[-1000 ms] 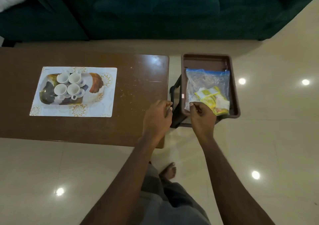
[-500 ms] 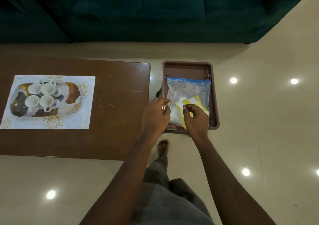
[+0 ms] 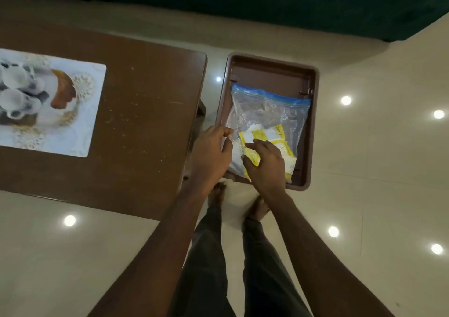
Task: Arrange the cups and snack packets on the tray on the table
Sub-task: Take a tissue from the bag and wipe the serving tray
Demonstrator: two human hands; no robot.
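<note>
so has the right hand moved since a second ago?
Yes: the right hand went from the near rim of the brown tray farther in, now pinching a yellow packet.

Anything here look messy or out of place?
Pale crumbs or specks are scattered over the brown table, with a light scratch near its right edge. The left hand pinches the zip bag; the right hand grips a yellow packet.
</note>
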